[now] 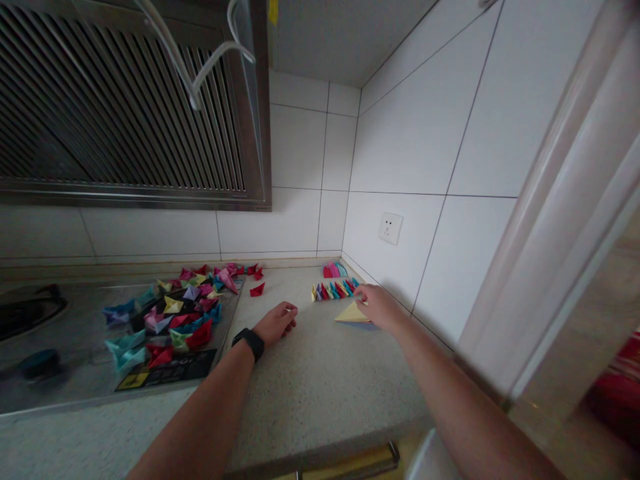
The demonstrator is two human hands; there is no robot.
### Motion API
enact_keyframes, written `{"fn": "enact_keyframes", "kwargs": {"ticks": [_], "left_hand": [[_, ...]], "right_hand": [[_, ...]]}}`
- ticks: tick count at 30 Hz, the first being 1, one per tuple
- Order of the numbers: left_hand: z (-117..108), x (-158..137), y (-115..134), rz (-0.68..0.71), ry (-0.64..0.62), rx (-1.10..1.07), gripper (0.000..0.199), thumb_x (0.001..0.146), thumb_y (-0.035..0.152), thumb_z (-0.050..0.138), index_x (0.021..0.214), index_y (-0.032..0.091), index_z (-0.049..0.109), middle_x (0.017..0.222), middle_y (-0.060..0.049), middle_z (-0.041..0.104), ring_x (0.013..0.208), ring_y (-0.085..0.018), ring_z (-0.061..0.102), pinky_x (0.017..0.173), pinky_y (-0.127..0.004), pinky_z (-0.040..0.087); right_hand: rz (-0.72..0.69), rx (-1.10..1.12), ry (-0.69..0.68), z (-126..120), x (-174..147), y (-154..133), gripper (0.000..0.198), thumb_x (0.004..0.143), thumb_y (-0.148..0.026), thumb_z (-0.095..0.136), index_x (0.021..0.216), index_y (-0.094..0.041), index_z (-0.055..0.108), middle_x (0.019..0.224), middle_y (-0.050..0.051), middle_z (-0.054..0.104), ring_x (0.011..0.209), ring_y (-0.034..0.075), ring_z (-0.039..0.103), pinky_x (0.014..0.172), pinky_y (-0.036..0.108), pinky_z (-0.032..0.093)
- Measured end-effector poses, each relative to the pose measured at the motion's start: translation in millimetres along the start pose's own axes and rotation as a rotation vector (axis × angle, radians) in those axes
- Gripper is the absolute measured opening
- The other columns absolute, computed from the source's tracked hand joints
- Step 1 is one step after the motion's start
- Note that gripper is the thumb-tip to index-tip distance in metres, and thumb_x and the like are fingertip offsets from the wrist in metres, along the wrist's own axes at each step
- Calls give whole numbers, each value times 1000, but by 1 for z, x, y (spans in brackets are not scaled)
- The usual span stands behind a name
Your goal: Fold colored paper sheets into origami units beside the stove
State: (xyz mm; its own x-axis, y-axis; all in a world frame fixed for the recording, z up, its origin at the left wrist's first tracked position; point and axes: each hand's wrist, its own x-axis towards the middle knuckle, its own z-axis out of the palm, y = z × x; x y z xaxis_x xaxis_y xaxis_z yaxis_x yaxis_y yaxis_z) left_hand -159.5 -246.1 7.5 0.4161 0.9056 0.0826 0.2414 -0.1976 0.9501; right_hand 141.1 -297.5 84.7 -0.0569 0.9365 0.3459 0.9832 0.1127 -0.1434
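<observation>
On the pale countertop (320, 380), my left hand (276, 324) rests with loosely curled fingers slightly apart and nothing visible in them. My right hand (376, 305) is at the right end of a row of small folded papers (334, 289) in yellow, red, blue and purple. Its thumb and fingertips are pinched close together; whether they hold a paper there I cannot tell. Under and beside that hand lies a stack of flat folded papers (354, 315), yellow on top with a bluish one below, partly covered by the hand. A small red folded paper boat (257, 289) lies beyond my left hand.
A heap of colourful folded paper boats (173, 319) covers part of the gas stove (83, 381) at left. Pink, red and blue papers (335, 269) lie near the back corner. A range hood (125, 113) overhangs the stove. A tiled wall with a socket (391, 228) bounds the right.
</observation>
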Motion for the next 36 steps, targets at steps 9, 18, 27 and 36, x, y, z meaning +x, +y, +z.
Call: {"fn": "enact_keyframes", "kwargs": {"ticks": [9, 18, 27, 36], "left_hand": [[0, 2, -3, -21, -30, 49, 48, 80, 59, 46, 99, 16, 52, 76, -2, 58, 62, -12, 51, 51, -22, 38], [0, 2, -3, 4, -31, 79, 47, 79, 58, 48, 96, 16, 55, 76, -3, 58, 63, -12, 51, 53, -22, 38], [-1, 2, -3, 7, -27, 124, 46, 79, 58, 48, 95, 16, 57, 76, -4, 59, 62, -13, 51, 53, -22, 39], [-1, 0, 0, 8, -32, 131, 41, 81, 50, 49, 100, 15, 57, 76, -4, 59, 61, -12, 50, 51, -21, 37]], "right_hand": [[-215, -152, -244, 12, 6, -4, 26, 77, -30, 59, 102, -28, 65, 105, 2, 60, 105, 16, 51, 92, 26, 33], [-177, -142, -345, 27, 0, 5, 31, 77, -30, 56, 107, -26, 64, 106, 3, 60, 99, 14, 55, 80, 19, 35], [-226, -176, -343, 30, 3, 3, 26, 81, -25, 49, 102, -23, 64, 102, 4, 61, 96, 13, 54, 76, 18, 33], [-242, -192, -301, 39, 1, 4, 25, 87, -23, 43, 103, -22, 62, 104, 5, 59, 98, 14, 54, 84, 22, 33]]}}
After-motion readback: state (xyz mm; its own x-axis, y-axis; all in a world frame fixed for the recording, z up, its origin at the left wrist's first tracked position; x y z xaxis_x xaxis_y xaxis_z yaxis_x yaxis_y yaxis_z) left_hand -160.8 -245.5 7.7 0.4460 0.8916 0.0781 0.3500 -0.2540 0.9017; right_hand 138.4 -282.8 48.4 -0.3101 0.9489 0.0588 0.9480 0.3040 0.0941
